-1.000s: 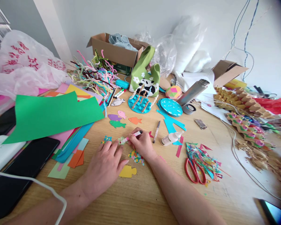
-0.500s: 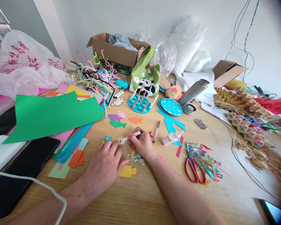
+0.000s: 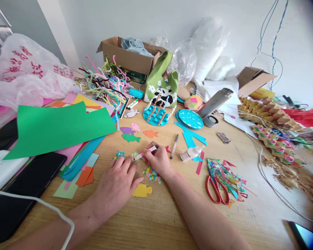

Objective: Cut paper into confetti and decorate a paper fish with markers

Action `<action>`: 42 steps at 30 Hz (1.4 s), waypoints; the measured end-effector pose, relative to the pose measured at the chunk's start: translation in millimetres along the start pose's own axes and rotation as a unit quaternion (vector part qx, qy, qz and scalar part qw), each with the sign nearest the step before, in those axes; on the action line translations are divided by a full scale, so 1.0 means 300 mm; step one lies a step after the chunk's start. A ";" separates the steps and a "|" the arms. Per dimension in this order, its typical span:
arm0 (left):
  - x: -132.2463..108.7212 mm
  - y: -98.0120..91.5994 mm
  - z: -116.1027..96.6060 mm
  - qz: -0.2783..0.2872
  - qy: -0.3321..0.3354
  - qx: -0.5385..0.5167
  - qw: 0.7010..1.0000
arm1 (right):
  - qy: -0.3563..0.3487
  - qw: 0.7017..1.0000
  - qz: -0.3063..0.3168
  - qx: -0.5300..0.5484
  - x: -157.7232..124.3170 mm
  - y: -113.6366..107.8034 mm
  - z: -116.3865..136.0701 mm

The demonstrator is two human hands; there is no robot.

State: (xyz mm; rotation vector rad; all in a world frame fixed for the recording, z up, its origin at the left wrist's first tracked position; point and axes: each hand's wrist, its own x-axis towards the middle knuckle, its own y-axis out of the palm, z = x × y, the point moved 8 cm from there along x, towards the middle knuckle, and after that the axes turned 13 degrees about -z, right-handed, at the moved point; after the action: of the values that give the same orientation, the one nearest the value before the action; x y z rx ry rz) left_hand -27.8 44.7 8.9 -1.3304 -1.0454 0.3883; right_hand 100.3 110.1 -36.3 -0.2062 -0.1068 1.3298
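Observation:
My right hand grips a white marker pen, its dark end up to the right and its other end at a small pale green paper cutout. Fingers stretched out, my left hand lies flat against the table, fingertips at the cutout's edge and partly hiding it. A blue dotted piece shows beyond those fingertips. Between the hands lie a multicoloured dotted cutout and a yellow paper shape. Purple, green, orange and pink paper fish rest farther back.
Right of my hands are a pen, a glue bottle, red-handled scissors and paper scraps. A steel flask leans behind. Coloured paper sheets, a black phone and a white cable occupy the left.
The marker has shifted slightly in my right hand's grip, its lower end tipping down a little at the pale green cutout. My left hand stays in place.

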 end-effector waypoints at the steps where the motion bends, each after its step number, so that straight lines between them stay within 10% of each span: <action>1: 0.001 -0.002 -0.001 -0.002 0.000 0.000 1.000 | 0.000 1.000 0.000 -0.001 0.000 0.000 0.000; 42: 0.000 -0.005 -0.004 -0.003 0.007 0.003 1.000 | -0.004 1.000 -0.008 -0.010 0.000 -0.006 0.007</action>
State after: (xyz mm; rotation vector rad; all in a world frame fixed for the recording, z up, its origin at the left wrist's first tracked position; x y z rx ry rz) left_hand -27.4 43.6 10.4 -1.3226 -1.0357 0.3754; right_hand 101.4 109.9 -33.9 -0.2161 -0.1287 1.3139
